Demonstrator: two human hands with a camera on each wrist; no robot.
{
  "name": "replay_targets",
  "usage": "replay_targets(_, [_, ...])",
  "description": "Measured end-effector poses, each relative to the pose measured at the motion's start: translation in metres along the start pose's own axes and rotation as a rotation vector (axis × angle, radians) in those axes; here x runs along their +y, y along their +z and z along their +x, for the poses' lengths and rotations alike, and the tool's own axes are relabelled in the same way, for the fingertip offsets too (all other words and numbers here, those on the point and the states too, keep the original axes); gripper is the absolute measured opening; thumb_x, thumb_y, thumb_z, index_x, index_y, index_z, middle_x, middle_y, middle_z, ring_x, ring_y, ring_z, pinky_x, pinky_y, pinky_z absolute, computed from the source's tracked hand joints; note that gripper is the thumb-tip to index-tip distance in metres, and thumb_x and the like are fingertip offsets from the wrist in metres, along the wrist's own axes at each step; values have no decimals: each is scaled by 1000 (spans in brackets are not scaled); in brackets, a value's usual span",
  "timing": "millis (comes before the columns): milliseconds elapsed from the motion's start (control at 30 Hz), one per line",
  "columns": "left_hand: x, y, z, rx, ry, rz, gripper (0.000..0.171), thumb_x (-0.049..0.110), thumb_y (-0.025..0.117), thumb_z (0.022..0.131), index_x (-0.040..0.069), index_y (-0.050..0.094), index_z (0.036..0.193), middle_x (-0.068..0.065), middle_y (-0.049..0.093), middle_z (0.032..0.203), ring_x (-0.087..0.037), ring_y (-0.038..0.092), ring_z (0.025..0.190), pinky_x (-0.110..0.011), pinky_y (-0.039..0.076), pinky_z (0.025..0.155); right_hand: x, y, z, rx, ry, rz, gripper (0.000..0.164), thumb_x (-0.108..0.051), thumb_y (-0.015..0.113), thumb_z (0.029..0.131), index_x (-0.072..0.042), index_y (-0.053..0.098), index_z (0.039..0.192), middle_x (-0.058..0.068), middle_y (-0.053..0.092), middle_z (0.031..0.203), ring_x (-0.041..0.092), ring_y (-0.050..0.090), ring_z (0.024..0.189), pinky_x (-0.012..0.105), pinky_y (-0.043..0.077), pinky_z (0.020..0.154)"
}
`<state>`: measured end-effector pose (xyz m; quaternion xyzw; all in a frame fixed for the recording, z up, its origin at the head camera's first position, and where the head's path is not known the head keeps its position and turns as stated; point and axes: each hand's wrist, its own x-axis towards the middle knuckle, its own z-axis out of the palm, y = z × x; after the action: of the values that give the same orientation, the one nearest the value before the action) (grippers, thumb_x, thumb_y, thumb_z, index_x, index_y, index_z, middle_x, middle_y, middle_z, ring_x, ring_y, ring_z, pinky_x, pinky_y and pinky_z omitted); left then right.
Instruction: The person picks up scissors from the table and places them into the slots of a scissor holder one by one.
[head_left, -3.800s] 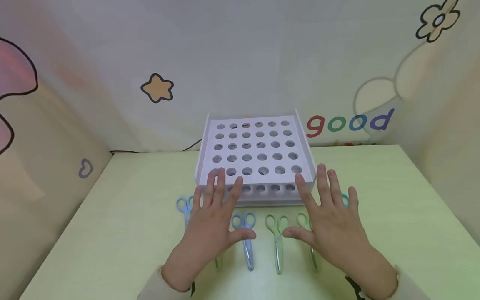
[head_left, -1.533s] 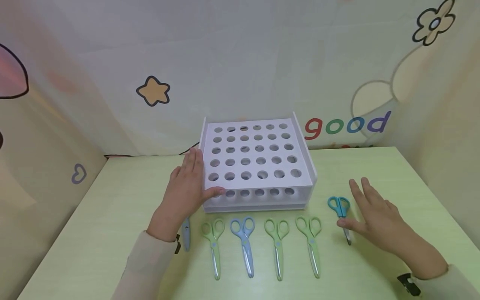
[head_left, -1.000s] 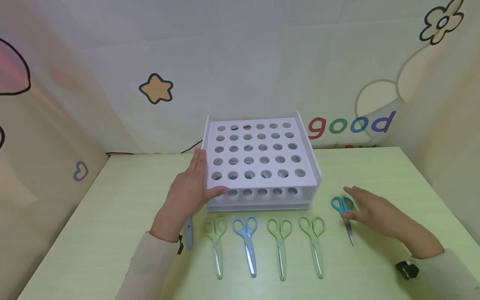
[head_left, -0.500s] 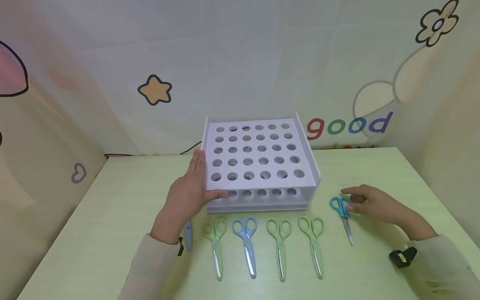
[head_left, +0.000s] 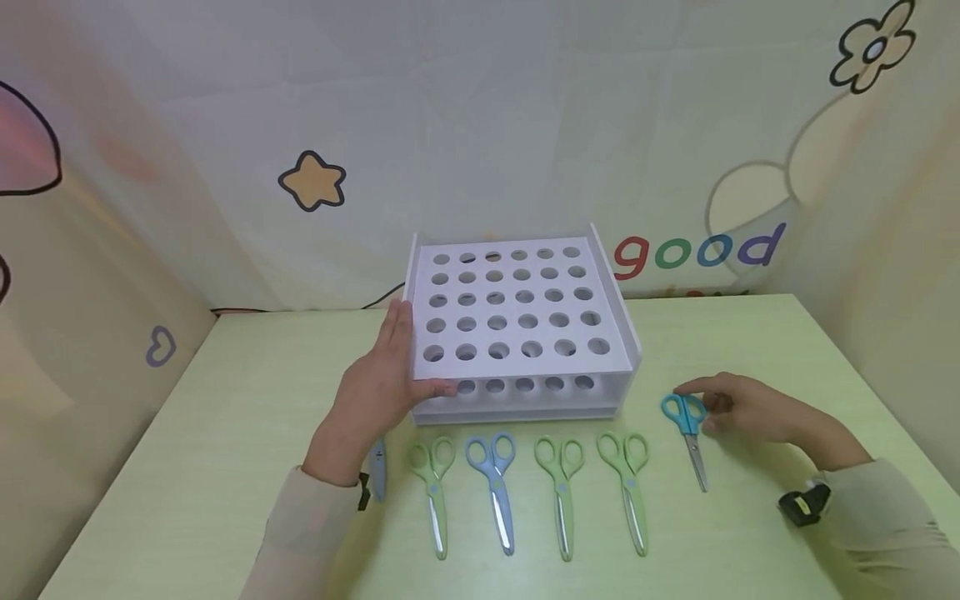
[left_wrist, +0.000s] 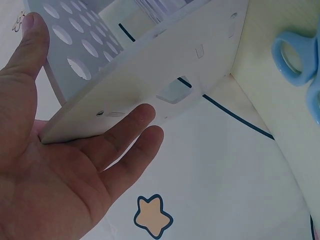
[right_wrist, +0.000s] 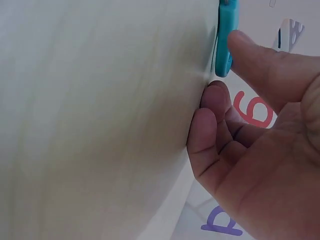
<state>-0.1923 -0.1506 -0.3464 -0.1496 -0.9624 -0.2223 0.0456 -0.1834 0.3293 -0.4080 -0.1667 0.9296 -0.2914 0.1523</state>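
Note:
A white rack (head_left: 517, 329) with rows of round holes stands on the table. My left hand (head_left: 375, 387) rests against its left side, fingers straight along the outer panel and thumb across the front corner. In the left wrist view the panel's edge sits between thumb (left_wrist: 30, 50) and fingers. My right hand (head_left: 757, 410) is at a pair of teal-handled scissors (head_left: 690, 425), index finger and thumb at the handle loops. In the right wrist view the thumb touches the teal handle (right_wrist: 227, 37), while other fingers are curled against the table; the index finger is hidden there.
In front of the rack lie green scissors (head_left: 433, 492), blue scissors (head_left: 495, 492), more green scissors (head_left: 562, 492) and another green pair (head_left: 628, 487). Grey-blue scissors (head_left: 378, 471) are partly behind my left hand. A printed cloth wall (head_left: 480, 125) borders the table (head_left: 225, 433).
From above the table, my left hand moved to the rack's left side and stayed. My right hand moved right, then came down to the teal scissors, its fingers curling in at the handle.

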Motion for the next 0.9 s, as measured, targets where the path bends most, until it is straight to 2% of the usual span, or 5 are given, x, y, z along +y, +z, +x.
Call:
replay_targets(200, [2,1,1,-16,-14,-1,128,50,86,76,-1,4,160,-19,5,167,-23,56,68,-33,44,57,1,3,-3,18,-19,-55,48,-7,77,87,-4,62,132,8,56,101,26,52,91,45,47,79])
replay_targets(433, [0,3,2,-24,-16,10,128,49,86,78,-2,3,160,-19,4,167,-25,59,76,-33,45,59,1,8,-4,85,-99,-158,33,-2,78,84,-6,65,114,0,49,84,17,44,76,32,41,65])
replay_targets(733, [0,4,1,-30,-18,3,126,49,85,78,-1,3,160,-20,4,167,-27,61,84,-36,47,63,-1,9,-7,90,-76,-192,34,-10,81,84,-6,66,114,0,49,85,15,45,75,31,41,64])
replay_targets(900, [-2,4,1,-23,-8,-4,126,48,85,78,-1,3,160,-19,4,167,-29,62,88,-37,48,65,0,8,-9,123,-90,-197,33,-17,83,83,-7,69,110,-1,52,85,15,48,76,33,45,66])
